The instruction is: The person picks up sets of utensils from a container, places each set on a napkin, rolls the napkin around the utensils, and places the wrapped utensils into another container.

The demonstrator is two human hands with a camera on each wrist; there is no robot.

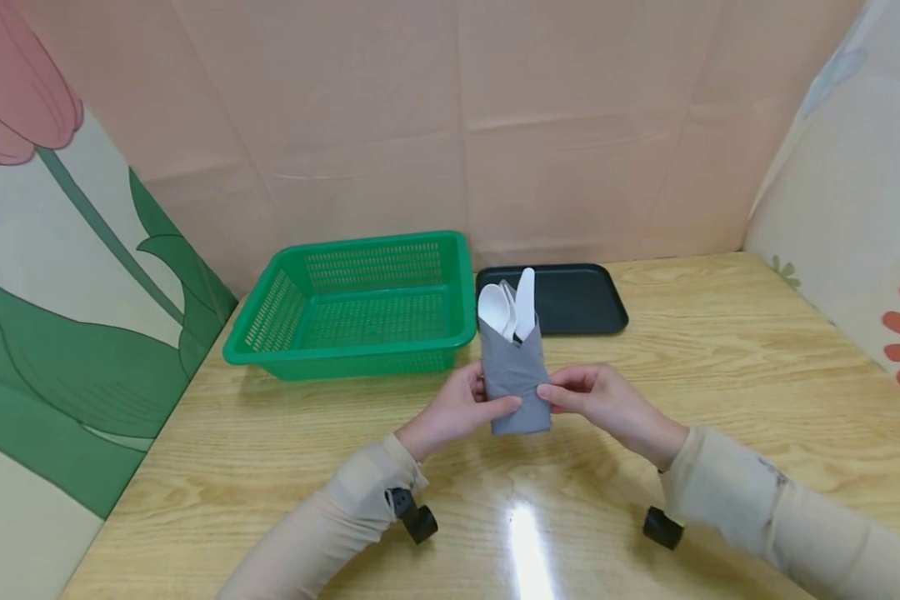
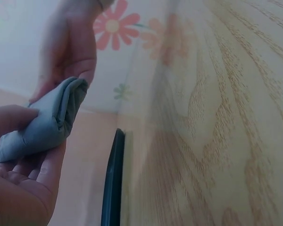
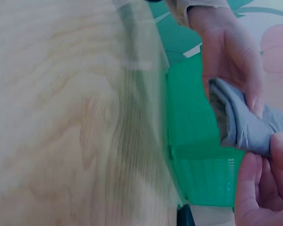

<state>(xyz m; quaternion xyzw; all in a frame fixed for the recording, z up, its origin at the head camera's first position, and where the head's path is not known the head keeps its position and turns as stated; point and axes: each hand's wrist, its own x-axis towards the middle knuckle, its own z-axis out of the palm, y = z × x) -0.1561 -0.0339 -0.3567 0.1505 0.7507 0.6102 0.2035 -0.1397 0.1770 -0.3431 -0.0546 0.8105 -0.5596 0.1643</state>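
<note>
A folded grey napkin (image 1: 512,375) is held up over the table between both hands. From its V-shaped top opening stick out a white spoon (image 1: 494,307), a white knife (image 1: 526,302) and, between them, a thinner light-coloured utensil partly hidden by the spoon. My left hand (image 1: 461,407) grips the napkin's lower left side, thumb across the front and fingers behind. On the right edge, my right hand (image 1: 607,406) pinches the cloth between thumb and fingers. Both wrist views show the napkin's (image 2: 42,125) thick folded layers at its bottom end.
A green plastic basket (image 1: 360,350) with slotted walls stands at the back left of the wooden table (image 1: 720,358). Right beside it, behind the napkin, lies a black rectangular tray (image 1: 581,300). A pinkish sheet (image 1: 607,125) closes off the back, with flower-printed panels at both sides.
</note>
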